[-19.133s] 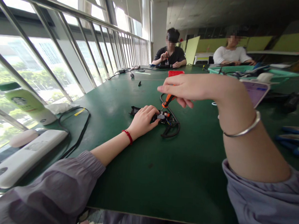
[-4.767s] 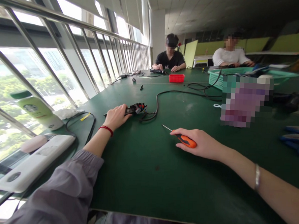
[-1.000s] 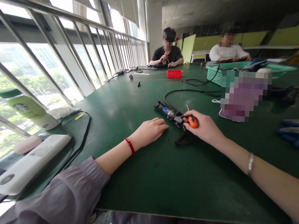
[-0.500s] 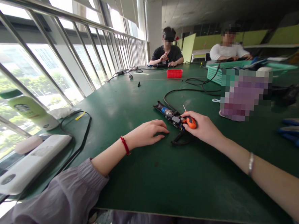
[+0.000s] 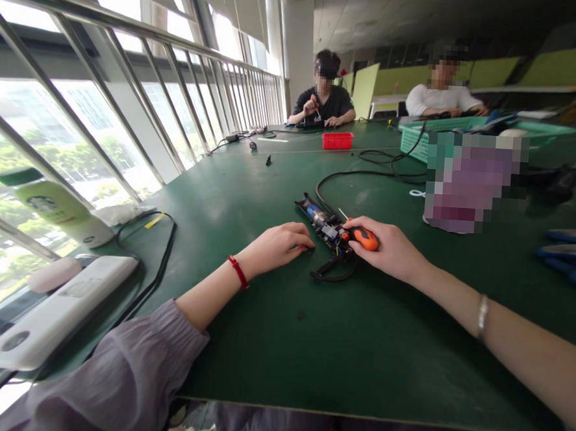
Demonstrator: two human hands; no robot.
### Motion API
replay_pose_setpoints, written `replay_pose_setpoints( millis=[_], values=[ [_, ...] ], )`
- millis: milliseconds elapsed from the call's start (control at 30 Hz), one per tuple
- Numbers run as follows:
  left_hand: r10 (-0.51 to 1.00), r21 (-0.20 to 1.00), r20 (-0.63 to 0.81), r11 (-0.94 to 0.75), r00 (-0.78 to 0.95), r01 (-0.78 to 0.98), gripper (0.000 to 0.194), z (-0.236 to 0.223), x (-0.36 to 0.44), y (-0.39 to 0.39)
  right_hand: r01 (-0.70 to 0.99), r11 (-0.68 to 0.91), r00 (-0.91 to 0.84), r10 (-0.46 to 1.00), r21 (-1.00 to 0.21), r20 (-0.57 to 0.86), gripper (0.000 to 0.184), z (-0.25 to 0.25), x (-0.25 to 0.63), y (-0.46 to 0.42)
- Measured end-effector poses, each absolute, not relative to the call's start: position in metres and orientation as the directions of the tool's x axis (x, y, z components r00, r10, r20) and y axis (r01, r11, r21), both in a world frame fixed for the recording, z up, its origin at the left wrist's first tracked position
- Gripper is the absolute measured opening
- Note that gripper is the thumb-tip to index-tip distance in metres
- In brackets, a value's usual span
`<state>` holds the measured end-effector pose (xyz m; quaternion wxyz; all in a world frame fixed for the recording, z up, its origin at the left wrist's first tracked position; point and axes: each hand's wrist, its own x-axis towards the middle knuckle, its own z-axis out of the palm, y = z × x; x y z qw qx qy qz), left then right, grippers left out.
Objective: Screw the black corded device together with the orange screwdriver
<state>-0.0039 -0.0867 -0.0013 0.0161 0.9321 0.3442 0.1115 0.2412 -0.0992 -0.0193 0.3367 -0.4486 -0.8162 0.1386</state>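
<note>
Head view: an opened device (image 5: pixel 322 224), its motor (image 5: pixel 313 210) and coloured wires (image 5: pixel 337 250) exposed in a black half-shell (image 5: pixel 303 203), is laid obliquely on the green table (image 5: pixel 269 357), between the two hands. A screwdriver (image 5: pixel 366 238) is clasped by its orange-and-black handle in the right hand (image 5: pixel 388 246), the shaft being pointed away beyond the device; whether the device is also touched by these fingers cannot be told. The left hand (image 5: pixel 281 243) is rested beside the device, apart from the right, with fingers bent and tips near together; whether anything small is pinched cannot be made out. A black cable (image 5: pixel 359 172) is led in a curve from behind the device toward the green basket (image 5: pixel 413 142). The half-shell is judged stiff and smooth, the motor section the heaviest, the wires soft and easily pulled loose. Hold is best taken on the half-shell's sides, around the motor, with the wires left unpressed; the screwdriver, presumably light and rigid, is best gripped by its handle
</note>
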Motion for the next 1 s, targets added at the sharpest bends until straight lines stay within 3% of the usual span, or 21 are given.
replay_pose_setpoints(
  millis=[300,533,633,800,1000],
  values=[
    [0.617,0.107,0.192,-0.786,0.763,0.609,0.024,0.002,-0.005,-0.090,0.584,0.637,-0.463,0.771,-0.504,0.438,0.030,-0.022,0.240,-0.098],
    [0.627,0.014,0.199,-0.770,0.753,0.638,0.023,0.000,0.001,-0.094,0.617,0.636,-0.476,0.771,-0.464,0.424,0.037,-0.024,0.240,-0.099],
    [0.640,0.009,0.269,-0.749,0.720,0.663,0.021,-0.004,0.003,-0.094,0.620,0.642,-0.489,0.766,-0.451,0.418,0.038,-0.027,0.240,-0.096],
    [0.699,0.227,0.555,-0.649,0.451,0.726,0.016,-0.013,0.006,-0.087,0.600,0.650,-0.490,0.759,-0.466,0.428,0.038,-0.029,0.239,-0.092],
    [0.733,0.472,0.623,-0.631,0.273,0.616,0.014,-0.017,0.014,-0.079,0.609,0.636,-0.481,0.771,-0.474,0.417,0.038,-0.029,0.234,-0.093]
  ],
)
